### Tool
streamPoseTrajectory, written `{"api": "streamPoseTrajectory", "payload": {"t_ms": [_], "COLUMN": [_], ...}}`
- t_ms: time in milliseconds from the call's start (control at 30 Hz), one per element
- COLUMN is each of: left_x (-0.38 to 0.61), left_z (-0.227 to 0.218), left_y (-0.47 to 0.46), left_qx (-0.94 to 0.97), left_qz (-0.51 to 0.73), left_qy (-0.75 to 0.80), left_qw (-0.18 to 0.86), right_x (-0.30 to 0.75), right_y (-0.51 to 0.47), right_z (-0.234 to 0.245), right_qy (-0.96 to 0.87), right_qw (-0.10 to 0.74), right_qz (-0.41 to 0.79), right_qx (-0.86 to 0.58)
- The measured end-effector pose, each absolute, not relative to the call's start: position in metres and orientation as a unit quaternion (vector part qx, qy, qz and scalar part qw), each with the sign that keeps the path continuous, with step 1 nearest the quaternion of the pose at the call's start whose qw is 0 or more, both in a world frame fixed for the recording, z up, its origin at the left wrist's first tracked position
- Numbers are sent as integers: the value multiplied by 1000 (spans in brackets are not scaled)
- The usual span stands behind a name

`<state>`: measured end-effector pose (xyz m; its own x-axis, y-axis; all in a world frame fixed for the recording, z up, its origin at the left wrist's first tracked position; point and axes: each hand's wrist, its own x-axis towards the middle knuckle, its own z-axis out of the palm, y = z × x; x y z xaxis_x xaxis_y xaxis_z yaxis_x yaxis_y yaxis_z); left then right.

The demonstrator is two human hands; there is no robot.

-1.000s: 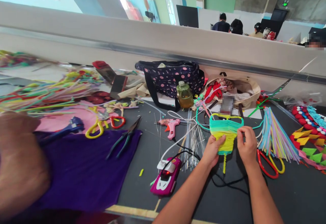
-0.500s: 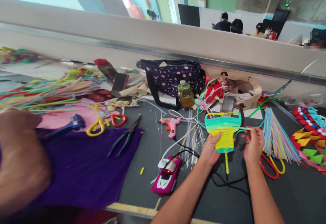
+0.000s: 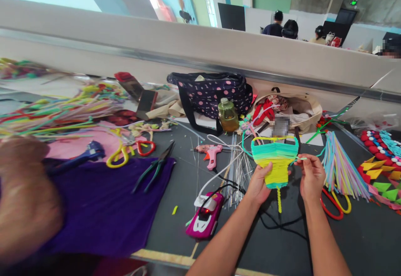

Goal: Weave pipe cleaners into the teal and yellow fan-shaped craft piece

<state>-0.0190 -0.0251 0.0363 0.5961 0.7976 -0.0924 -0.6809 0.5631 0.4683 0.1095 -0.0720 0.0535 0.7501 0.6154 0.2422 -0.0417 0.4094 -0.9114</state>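
Note:
My left hand (image 3: 259, 184) is closed on a pipe-cleaner piece (image 3: 277, 170), its thumb across the front. The piece is wide and turquoise at the top, yellow below, with a turquoise band at its bottom. A twisted yellow stem (image 3: 279, 200) hangs beneath it, and a loop of yellow and turquoise arches over its upper edge. To the right of the piece, my right hand (image 3: 311, 177) pinches a pale green pipe cleaner (image 3: 301, 158) that reaches its right edge.
A pink glue gun (image 3: 213, 154), a magenta car-shaped power strip (image 3: 205, 219) and pliers (image 3: 155, 167) lie to the left. Pastel pipe cleaners (image 3: 341, 167) and red-yellow scissors (image 3: 332, 207) are at right. Behind stand a bottle (image 3: 228, 117) and a bag (image 3: 216, 92). Another person's arm (image 3: 26, 200) is far left.
My right fingers have shifted slightly left along the pale green pipe cleaner, closer to the piece's edge. My left hand keeps its hold, almost unmoved.

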Motion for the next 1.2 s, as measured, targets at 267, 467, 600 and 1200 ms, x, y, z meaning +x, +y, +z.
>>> {"api": "streamPoseTrajectory", "payload": {"t_ms": [267, 467, 600, 1200], "left_x": [-21, -22, -22, -18], "left_z": [33, 38, 41, 42], "left_y": [-24, -24, -27, -37], "left_qx": [186, 214, 238, 336], "left_qz": [411, 423, 417, 411], "left_qy": [135, 144, 157, 211], "left_qw": [882, 868, 863, 820], "right_x": [117, 125, 127, 125], "right_y": [-76, -77, -75, -73], "right_z": [55, 54, 48, 51], "right_qy": [-394, -432, -408, -299], "right_qw": [717, 645, 641, 707], "right_qz": [203, 183, 207, 301], "right_qx": [-538, -603, -616, -565]}}
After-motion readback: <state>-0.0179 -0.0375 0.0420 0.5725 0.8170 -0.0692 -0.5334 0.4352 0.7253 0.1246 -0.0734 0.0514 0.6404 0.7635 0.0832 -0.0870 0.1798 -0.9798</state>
